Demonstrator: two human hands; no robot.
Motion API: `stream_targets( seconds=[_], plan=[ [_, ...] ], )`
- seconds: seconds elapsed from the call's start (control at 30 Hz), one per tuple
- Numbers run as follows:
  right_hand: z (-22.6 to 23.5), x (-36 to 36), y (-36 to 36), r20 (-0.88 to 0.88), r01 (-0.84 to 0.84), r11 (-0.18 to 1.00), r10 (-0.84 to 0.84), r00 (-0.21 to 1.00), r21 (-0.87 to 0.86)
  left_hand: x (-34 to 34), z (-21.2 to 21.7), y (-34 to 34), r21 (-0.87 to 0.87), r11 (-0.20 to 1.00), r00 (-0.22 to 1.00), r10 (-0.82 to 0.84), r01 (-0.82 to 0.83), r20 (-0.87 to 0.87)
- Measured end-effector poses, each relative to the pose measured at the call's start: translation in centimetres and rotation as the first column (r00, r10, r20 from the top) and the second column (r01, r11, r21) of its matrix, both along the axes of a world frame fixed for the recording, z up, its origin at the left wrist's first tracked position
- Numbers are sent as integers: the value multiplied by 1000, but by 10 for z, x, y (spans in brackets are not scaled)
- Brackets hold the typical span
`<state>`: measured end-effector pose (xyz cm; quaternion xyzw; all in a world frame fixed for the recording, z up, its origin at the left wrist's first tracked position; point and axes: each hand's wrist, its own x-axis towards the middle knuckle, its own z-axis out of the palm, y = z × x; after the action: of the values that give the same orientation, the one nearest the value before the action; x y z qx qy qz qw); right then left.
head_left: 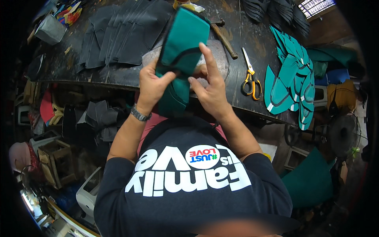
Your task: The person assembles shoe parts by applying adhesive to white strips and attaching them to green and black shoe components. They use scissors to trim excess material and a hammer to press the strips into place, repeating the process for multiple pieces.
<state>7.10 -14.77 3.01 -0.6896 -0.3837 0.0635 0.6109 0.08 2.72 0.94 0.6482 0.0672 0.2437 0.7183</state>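
Observation:
Over the table's near edge I hold up a green fabric piece (pixel 185 33) with black edging and a curved black band across it. Its lower part hangs down in front of my shirt. My left hand (pixel 153 87) grips it along the left side, with the thumb across the front near its middle. On the opposite side my right hand (pixel 212 87) pinches it between the thumb and bent fingers, while its index finger points upward along the edge. The fingers behind the piece are partly hidden.
Behind my hands a hammer (pixel 224 39) lies beside a grey slab (pixel 216 55) on the dark table (pixel 248 31). Orange-handled scissors (pixel 251 79) lie to the right, near piled green pieces (pixel 296 75). Overlapping black sheets (pixel 122 31) spread at left. Beneath stand stools and a wooden crate (pixel 59 164).

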Motion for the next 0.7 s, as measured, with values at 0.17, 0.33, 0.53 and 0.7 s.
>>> stream_targets(
  seconds=[0.17, 0.33, 0.53, 0.7],
  plan=[
    [-2, 63, 2, 154, 224, 972, -211, 965, -75, 17, -13, 42, 432, 886, 959, 249, -168, -139],
    [-8, 124, 11, 555, 255, 952, -122, 823, -168, 18, -19, 37, 560, 813, 949, 283, -162, -137],
    [-18, 152, 30, 740, 322, 785, 241, 628, -529, 12, -10, 29, 599, 782, 956, 280, -172, -91],
    [-28, 155, 29, 686, 251, 838, 186, 704, -484, 13, -12, 32, 712, 676, 974, 221, -193, 54]
  ],
)
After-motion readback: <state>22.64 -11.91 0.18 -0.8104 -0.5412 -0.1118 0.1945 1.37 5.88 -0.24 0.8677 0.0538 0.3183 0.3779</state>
